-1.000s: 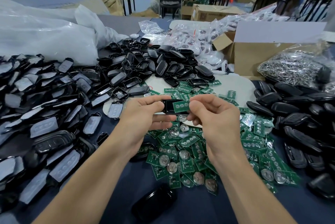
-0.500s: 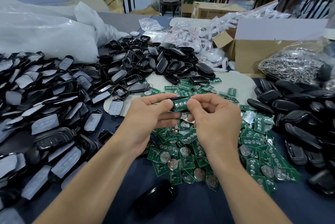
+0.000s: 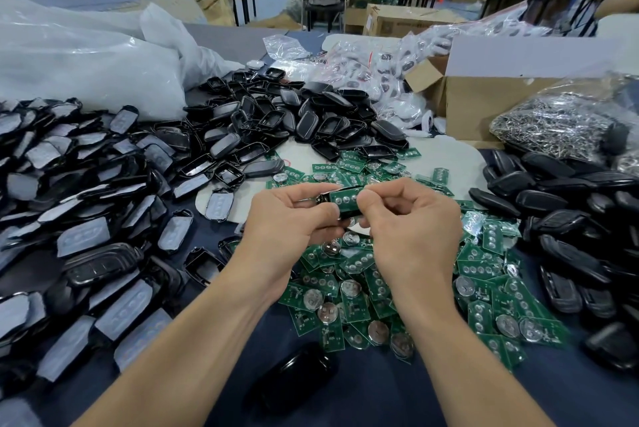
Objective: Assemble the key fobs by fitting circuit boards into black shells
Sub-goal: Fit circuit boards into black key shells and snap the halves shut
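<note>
My left hand [image 3: 287,222] grips a black shell [image 3: 345,219] above the table's middle. A green circuit board [image 3: 344,198] lies in the shell's open face, and my right hand [image 3: 411,229] pinches that board with thumb and forefinger. Under both hands spreads a heap of green circuit boards [image 3: 380,288], many with coin cells. Empty black shells [image 3: 294,119] are piled behind the hands.
Shells with grey pads [image 3: 79,205] cover the left side. Black shell halves [image 3: 567,226] lie at the right, and one black part [image 3: 294,381] near the front. A cardboard box [image 3: 484,101], a bag of metal rings [image 3: 560,122] and white plastic bags [image 3: 86,63] stand behind.
The hands have closed together and the green board has gone from beside the shell to lying in its open face. The view has tilted down slightly.
</note>
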